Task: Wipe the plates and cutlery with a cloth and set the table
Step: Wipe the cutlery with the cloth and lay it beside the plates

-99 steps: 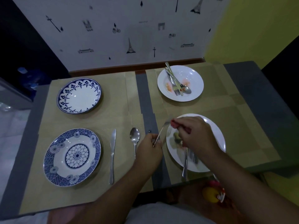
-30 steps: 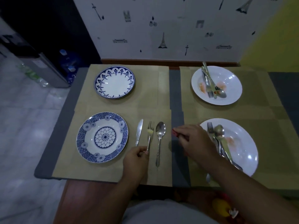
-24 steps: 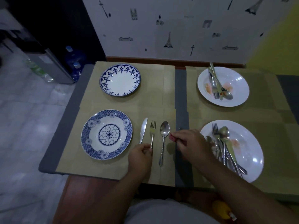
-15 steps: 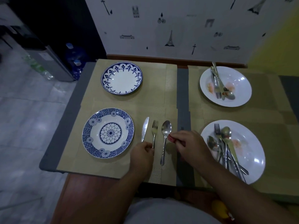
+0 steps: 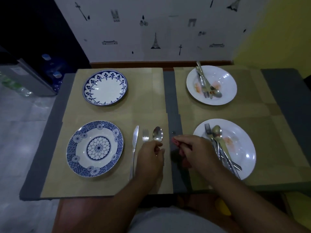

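Observation:
A patterned blue plate (image 5: 74, 145) lies on the near left placemat, with a knife (image 5: 135, 139), a fork (image 5: 145, 136) and a spoon (image 5: 157, 134) side by side to its right. My left hand (image 5: 149, 161) lies over the fork and spoon handles, its fingertips pinched at the spoon's neck. My right hand (image 5: 197, 151) hovers over the grey strip, closed on a red cloth (image 5: 176, 142). A smeared white plate (image 5: 242, 158) at the near right carries several pieces of cutlery (image 5: 220, 148).
At the far left sits a second blue-rimmed plate (image 5: 89, 91). The far right white plate (image 5: 225, 81) is smeared and holds a fork, knife and spoon (image 5: 204, 84). The wall runs close behind the table. Water bottles (image 5: 50, 68) stand on the floor to the left.
My left hand laid the fork between knife and spoon, then slid right onto the spoon's handle. My right hand with the cloth stayed over the grey strip. The camera swung left.

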### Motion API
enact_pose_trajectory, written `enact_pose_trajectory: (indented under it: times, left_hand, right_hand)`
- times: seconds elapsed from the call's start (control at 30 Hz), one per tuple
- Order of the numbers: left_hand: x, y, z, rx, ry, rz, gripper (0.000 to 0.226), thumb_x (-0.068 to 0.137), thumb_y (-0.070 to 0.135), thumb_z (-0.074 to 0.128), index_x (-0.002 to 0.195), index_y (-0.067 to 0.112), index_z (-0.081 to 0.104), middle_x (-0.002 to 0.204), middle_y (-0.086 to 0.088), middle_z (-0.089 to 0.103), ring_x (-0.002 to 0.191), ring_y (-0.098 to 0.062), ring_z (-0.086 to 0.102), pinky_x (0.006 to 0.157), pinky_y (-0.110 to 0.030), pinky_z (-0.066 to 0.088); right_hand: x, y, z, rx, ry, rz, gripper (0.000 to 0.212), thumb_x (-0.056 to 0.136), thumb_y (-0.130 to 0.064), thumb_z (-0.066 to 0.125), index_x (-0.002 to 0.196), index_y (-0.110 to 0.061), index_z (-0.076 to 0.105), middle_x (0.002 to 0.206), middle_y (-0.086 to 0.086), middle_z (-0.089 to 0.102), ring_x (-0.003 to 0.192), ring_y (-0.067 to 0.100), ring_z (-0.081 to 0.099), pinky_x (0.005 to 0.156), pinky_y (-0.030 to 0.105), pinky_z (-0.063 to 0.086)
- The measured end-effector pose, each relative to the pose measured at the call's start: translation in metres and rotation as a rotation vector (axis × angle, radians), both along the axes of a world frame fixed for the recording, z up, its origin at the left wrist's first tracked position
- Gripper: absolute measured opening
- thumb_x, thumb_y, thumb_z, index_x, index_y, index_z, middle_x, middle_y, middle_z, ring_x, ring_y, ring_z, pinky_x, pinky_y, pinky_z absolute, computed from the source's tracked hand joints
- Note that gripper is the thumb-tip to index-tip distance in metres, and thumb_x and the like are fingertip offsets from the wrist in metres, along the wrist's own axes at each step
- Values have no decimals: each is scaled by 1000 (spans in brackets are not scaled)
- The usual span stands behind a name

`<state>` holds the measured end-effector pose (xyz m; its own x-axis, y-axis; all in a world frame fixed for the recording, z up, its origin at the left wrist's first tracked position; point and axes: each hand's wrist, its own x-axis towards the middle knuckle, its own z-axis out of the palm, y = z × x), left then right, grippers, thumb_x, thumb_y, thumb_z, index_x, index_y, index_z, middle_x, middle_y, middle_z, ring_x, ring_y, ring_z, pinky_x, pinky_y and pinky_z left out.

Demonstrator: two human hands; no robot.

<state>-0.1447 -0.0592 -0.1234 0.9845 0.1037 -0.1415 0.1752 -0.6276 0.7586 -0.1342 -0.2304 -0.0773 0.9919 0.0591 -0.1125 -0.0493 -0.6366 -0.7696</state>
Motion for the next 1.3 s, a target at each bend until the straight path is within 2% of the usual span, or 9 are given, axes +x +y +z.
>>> enact_pose_trajectory:
  times: [0.13, 0.23, 0.3, 0.53, 0.67, 0.83, 0.93, 1.17, 1.3]
  left_hand:
    - [7, -55, 16, -19, 55, -259, 8, 90, 17, 66, 88, 20, 73, 80, 7, 68, 75, -4, 61, 67, -17, 48]
    - [8, -93, 22, -61, 191, -329, 11, 92, 27, 68, 98, 20, 74, 91, 8, 71, 81, -2, 65, 75, -22, 57]
    - [10, -114, 23, -12, 253, -356, 13, 92, 30, 69, 98, 21, 74, 89, 7, 72, 77, -2, 66, 74, -26, 59]
    - [1, -151, 13, 181, 433, -459, 19, 83, 37, 76, 84, 20, 69, 71, 7, 65, 64, -5, 63, 52, -18, 44]
    - [0, -158, 11, 224, 495, -438, 16, 83, 28, 76, 86, 15, 68, 76, 4, 67, 67, -8, 66, 61, -21, 57]
    - [2, -156, 19, 170, 560, -360, 18, 84, 30, 75, 82, 16, 63, 68, 6, 61, 54, -4, 61, 44, -12, 42]
    - [-1, -146, 25, 118, 576, -334, 17, 85, 26, 72, 77, 12, 67, 65, 4, 63, 55, -5, 61, 48, -13, 45]
    - [-25, -113, 45, -187, 691, -179, 13, 95, 24, 65, 91, 15, 73, 91, -2, 73, 86, -13, 70, 76, -29, 58]
    - [-37, -101, 55, -251, 651, -61, 14, 94, 22, 65, 84, 18, 74, 84, -1, 75, 76, -8, 70, 64, -20, 54]
  right_hand:
    - [-6, -47, 12, 84, 93, -190, 28, 94, -13, 63, 104, -36, 75, 76, -4, 71, 62, 17, 68, 65, 34, 61]
    - [-15, -86, 17, 38, 68, -288, 28, 94, -13, 62, 107, -35, 75, 74, -7, 71, 60, 7, 66, 61, 20, 56]
    - [-22, -112, 19, 3, 32, -348, 28, 93, -14, 64, 105, -36, 76, 73, -11, 72, 60, 5, 66, 63, 26, 58]
    - [-41, -163, 5, 203, 157, -512, 25, 93, -17, 67, 95, -40, 77, 68, 3, 69, 58, 31, 69, 52, 41, 60]
    - [-42, -169, -3, 186, 200, -468, 25, 93, -17, 67, 95, -40, 77, 69, 0, 70, 57, 26, 69, 52, 40, 60]
    - [-37, -168, -3, 68, 160, -350, 24, 91, -17, 68, 97, -39, 76, 73, -13, 72, 61, 0, 65, 52, 10, 49]
    - [-35, -164, -2, -2, 135, -282, 25, 91, -17, 68, 103, -37, 76, 86, -18, 73, 73, -8, 64, 61, 6, 49]
    - [-28, -143, 1, -45, 71, -165, 30, 91, -16, 67, 114, -35, 72, 102, -18, 71, 82, -10, 61, 72, -3, 39]
    - [-26, -124, 2, -17, -10, -77, 30, 89, -12, 70, 113, -29, 74, 103, -11, 74, 85, -3, 64, 79, 3, 44]
